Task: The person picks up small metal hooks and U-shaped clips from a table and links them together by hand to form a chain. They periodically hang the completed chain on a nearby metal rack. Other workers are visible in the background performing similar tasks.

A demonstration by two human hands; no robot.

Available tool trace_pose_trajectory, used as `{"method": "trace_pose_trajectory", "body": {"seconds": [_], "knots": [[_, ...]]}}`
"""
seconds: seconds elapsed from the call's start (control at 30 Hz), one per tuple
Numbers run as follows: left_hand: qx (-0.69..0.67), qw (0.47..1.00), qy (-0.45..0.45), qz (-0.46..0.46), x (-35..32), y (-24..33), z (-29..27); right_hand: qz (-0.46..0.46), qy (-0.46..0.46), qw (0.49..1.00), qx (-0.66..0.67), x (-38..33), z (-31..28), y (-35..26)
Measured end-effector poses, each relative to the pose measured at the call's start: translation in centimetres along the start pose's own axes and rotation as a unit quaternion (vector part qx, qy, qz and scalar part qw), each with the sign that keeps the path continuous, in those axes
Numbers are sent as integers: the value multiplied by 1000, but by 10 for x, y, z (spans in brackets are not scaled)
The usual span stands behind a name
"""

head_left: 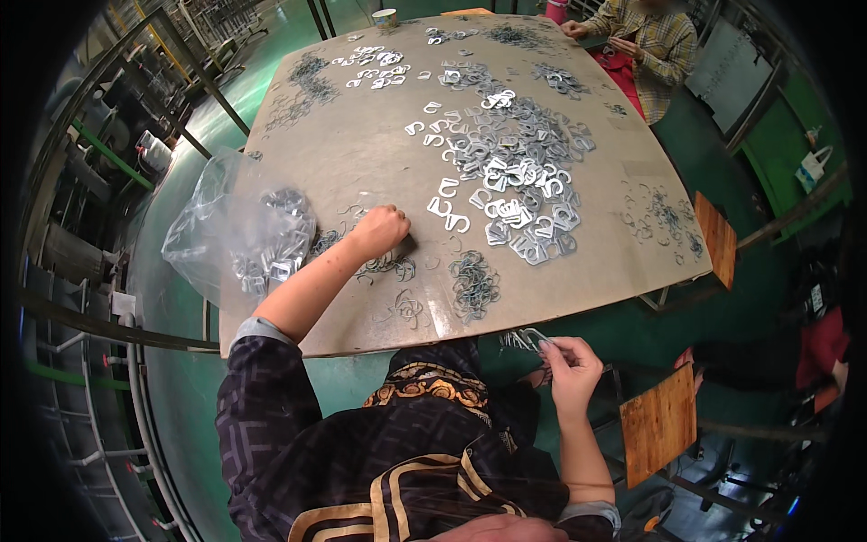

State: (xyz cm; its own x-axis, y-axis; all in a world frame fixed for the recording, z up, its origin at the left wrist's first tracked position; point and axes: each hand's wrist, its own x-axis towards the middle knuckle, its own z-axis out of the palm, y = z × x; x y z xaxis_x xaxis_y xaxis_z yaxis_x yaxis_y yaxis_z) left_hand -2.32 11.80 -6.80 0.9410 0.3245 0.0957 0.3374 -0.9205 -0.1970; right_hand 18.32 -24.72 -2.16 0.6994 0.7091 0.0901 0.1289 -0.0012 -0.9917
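A hook-shaped metal piece point(535, 335) sits just off the near edge of the bench point(352, 154), pinched in the right hand point(573, 366). The step looks like picking up small parts; the next move probably calls for a light fingertip grip. The left hand point(384, 229) curls knuckles-up beside dark wire rings point(404, 269), forearm slanting over the near edge; whether it grips anything, I cannot tell.

Left grip point(383, 229) is over the table point(348, 163); right grip point(573, 369) holds a metal piece point(535, 336).
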Motion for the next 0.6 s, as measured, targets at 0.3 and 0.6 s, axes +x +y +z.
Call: {"method": "trace_pose_trajectory", "body": {"seconds": [0.3, 0.6], "knots": [[-399, 894, -16, -204, 13, 19, -34, 15, -19, 1000, -12, -7, 0, 1], [-419, 875, -21, -240, 16, 18, -18, -1, -36, 999, -32, -10, 0, 2]]}}
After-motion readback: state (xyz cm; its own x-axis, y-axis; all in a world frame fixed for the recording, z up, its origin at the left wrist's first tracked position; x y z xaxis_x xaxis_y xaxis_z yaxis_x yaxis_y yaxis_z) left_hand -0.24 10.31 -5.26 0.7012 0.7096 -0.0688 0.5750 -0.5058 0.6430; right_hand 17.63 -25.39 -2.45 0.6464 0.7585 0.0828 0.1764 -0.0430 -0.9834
